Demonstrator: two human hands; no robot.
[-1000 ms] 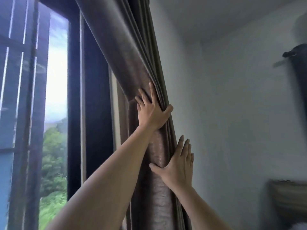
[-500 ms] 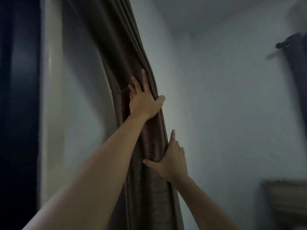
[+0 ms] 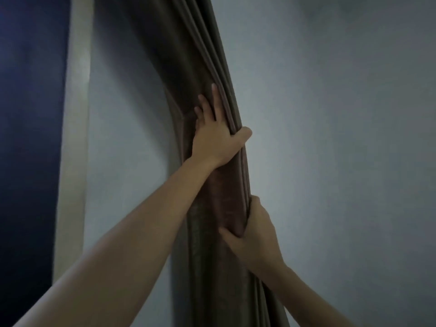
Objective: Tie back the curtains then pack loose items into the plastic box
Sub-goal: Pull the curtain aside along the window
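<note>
Curtain [image 3: 186, 55] gathered in folds, left hand [image 3: 215, 140] clasping it higher up, right hand [image 3: 256, 234] gripping it below

One camera, worn on the person's head.

It looks forward and tips up along a brown curtain [image 3: 207, 55] that hangs in front of a pale wall [image 3: 330, 138]. The camera is very near. Both bare arms come in from the bottom edge and reach up and away from it. The left hand [image 3: 215, 140] is higher and close to the middle of the view, and the right hand [image 3: 258, 237] is lower, nearer the camera. This is the only view.
</note>
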